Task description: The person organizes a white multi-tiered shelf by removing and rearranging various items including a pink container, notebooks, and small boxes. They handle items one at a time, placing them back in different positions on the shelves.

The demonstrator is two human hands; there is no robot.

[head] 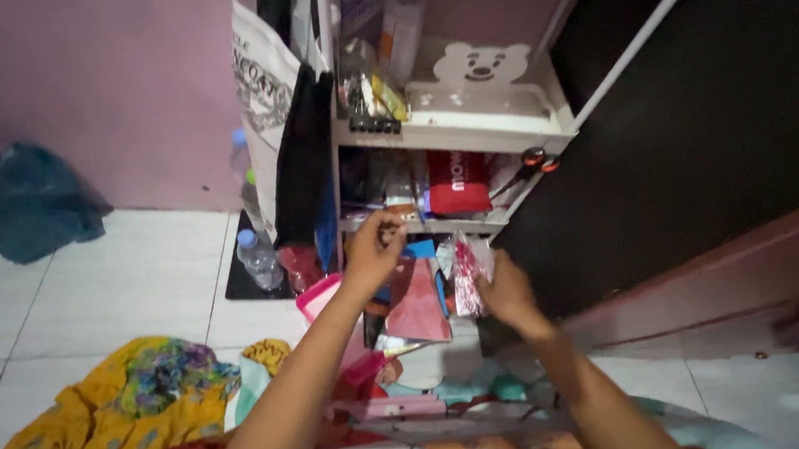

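My left hand (pixel 373 248) is raised in front of the middle shelf (pixel 437 223) of a white shelf unit, fingers pinched on something small that I cannot make out. My right hand (pixel 505 292) is lower and to the right, gripping a crinkly red and clear plastic packet (pixel 467 271). Between the hands leans a red flat packet (pixel 417 304). A red box (pixel 458 182) and orange-handled scissors (pixel 530 165) rest on the middle shelf.
A white bear-shaped cutout (pixel 482 64) stands on the upper shelf. A tote bag (pixel 265 83) and dark cloth hang on the unit's left side. A water bottle (pixel 258 257), yellow patterned cloth (pixel 119 403) and dark blue cloth (pixel 22 197) lie on the tiled floor. A dark cabinet (pixel 696 135) stands right.
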